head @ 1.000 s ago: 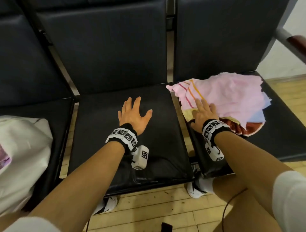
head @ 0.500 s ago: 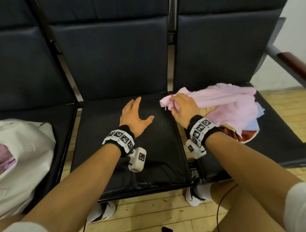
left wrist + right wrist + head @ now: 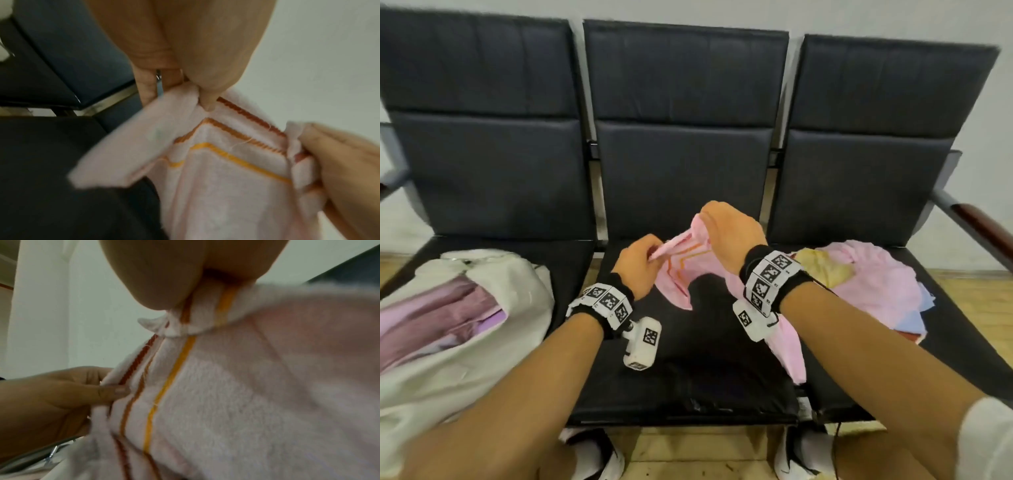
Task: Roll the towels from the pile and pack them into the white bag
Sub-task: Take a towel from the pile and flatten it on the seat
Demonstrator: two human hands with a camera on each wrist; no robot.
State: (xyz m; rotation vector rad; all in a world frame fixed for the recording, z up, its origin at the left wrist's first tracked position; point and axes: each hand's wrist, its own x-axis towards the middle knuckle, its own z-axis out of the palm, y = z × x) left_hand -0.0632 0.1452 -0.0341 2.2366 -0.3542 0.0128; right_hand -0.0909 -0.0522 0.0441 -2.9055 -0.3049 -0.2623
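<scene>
Three black padded seats against a pale wall, wood floor beneath. Pink towel – pinched by left hand and right hand above the middle seat. Towel pile right; white bag left.

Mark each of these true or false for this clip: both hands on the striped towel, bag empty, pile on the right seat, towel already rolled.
1. Both the left hand and the right hand pinch the pink striped towel. True.
2. The white bag is empty. False: pink and purple cloth shows inside.
3. The towel pile lies on the right seat. True.
4. The held towel is already rolled. False: it hangs loose over the middle seat.
</scene>
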